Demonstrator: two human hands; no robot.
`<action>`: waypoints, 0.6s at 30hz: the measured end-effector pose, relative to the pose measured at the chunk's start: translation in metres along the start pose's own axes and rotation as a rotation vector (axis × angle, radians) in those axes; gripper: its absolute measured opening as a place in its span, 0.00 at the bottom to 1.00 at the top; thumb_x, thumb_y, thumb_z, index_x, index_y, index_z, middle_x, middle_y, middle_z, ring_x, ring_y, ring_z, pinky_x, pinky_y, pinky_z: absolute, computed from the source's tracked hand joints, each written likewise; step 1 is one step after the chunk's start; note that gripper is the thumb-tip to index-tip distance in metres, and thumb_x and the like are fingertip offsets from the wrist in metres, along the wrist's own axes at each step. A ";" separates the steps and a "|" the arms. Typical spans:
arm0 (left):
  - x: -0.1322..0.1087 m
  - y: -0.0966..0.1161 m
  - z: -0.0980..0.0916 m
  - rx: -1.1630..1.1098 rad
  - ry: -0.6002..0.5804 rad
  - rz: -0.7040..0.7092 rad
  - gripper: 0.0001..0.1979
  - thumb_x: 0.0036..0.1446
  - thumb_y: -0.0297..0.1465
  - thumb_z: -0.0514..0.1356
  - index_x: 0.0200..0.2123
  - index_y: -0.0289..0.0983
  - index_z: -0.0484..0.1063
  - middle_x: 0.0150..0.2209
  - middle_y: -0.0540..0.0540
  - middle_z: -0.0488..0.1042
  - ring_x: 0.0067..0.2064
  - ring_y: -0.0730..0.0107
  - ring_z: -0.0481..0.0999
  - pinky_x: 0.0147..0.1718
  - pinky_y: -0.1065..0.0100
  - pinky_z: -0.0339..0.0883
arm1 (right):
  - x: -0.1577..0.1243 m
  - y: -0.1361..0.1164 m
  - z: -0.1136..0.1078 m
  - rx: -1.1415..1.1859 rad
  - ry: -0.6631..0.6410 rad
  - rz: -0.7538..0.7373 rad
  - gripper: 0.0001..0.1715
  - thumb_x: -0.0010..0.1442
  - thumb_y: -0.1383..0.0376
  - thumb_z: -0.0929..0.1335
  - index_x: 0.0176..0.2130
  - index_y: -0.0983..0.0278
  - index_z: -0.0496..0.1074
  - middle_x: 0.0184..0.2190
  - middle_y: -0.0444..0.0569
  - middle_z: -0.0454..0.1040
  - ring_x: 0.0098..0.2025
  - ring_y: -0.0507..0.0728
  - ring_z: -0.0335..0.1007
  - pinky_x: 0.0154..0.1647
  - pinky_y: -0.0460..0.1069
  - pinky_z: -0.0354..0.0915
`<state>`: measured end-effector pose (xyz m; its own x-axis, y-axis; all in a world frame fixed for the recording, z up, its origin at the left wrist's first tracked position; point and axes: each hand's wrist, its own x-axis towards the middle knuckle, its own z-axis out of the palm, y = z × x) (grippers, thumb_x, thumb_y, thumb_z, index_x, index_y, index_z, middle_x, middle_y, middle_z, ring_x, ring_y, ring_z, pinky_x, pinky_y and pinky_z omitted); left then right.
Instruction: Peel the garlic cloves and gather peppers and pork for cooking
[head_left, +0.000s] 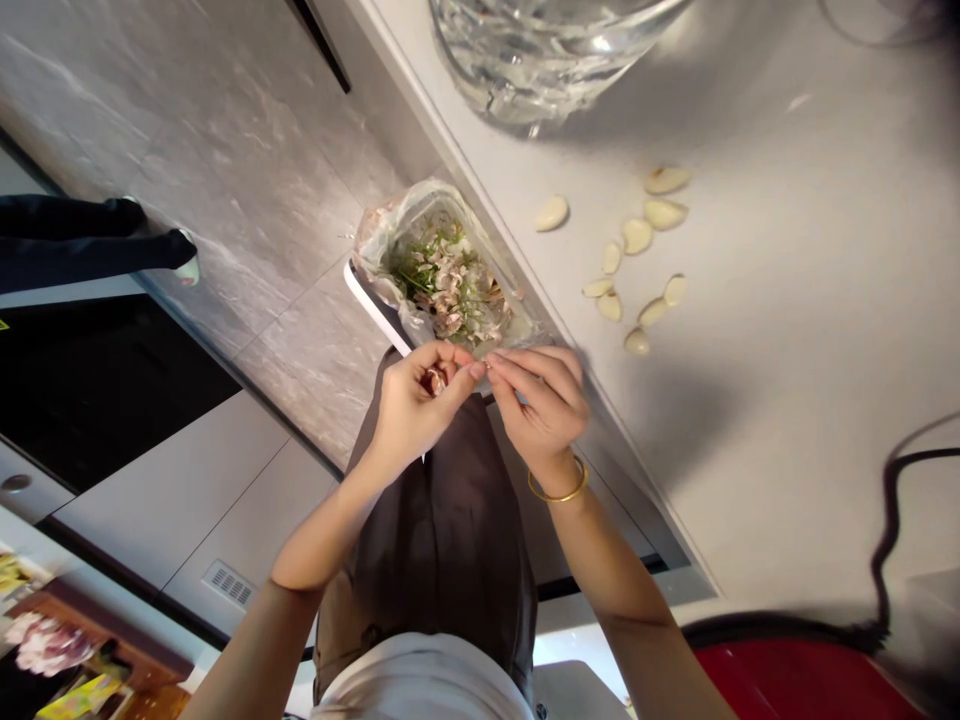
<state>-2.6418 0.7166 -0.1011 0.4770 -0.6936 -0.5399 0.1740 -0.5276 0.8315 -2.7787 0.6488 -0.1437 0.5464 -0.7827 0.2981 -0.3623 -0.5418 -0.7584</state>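
Note:
My left hand [416, 400] holds a small garlic clove [435, 380] between thumb and fingers. My right hand [541, 400], with a gold bangle on its wrist, pinches at the clove's skin, fingertips touching the left hand's. Both hands are over the near edge of a bin [375, 305] lined with a clear plastic bag and filled with garlic skins and green scraps [446, 280]. Several peeled garlic cloves [637, 260] lie loose on the pale countertop [787, 330] to the right of the hands.
A glass bowl [540, 50] with water stands at the counter's far end. A black cable [892, 520] runs over the counter to a red appliance [795, 680] at the near right. Another person's legs [97, 240] stand on the grey tiled floor at left.

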 end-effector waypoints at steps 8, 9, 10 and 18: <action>0.004 -0.004 -0.005 -0.066 -0.032 -0.068 0.12 0.56 0.39 0.65 0.29 0.36 0.74 0.21 0.54 0.65 0.21 0.80 0.56 0.20 0.73 0.50 | -0.001 -0.002 0.002 0.139 0.002 0.108 0.14 0.59 0.70 0.72 0.43 0.52 0.79 0.37 0.44 0.82 0.40 0.57 0.76 0.43 0.56 0.72; 0.006 -0.006 -0.007 -0.054 -0.023 -0.062 0.12 0.56 0.39 0.65 0.29 0.36 0.74 0.21 0.54 0.65 0.21 0.80 0.56 0.20 0.73 0.49 | -0.002 -0.002 0.003 0.218 0.025 0.181 0.13 0.59 0.69 0.72 0.42 0.53 0.79 0.37 0.44 0.82 0.40 0.57 0.76 0.43 0.56 0.73; 0.008 -0.008 -0.008 -0.036 -0.006 -0.055 0.12 0.56 0.39 0.64 0.29 0.36 0.73 0.21 0.54 0.65 0.21 0.80 0.56 0.20 0.73 0.50 | -0.003 -0.003 0.004 0.300 0.049 0.261 0.11 0.60 0.68 0.72 0.42 0.53 0.79 0.37 0.44 0.81 0.40 0.57 0.76 0.43 0.55 0.73; 0.009 -0.020 -0.007 0.245 0.051 0.126 0.12 0.62 0.39 0.60 0.31 0.37 0.74 0.22 0.53 0.67 0.22 0.79 0.59 0.22 0.72 0.53 | -0.010 -0.003 0.013 0.589 0.110 0.698 0.07 0.59 0.59 0.72 0.39 0.55 0.79 0.35 0.42 0.81 0.36 0.53 0.77 0.42 0.51 0.73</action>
<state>-2.6347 0.7244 -0.1215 0.5254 -0.7388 -0.4221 -0.0997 -0.5462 0.8317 -2.7731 0.6623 -0.1523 0.2628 -0.9145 -0.3077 -0.1236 0.2844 -0.9507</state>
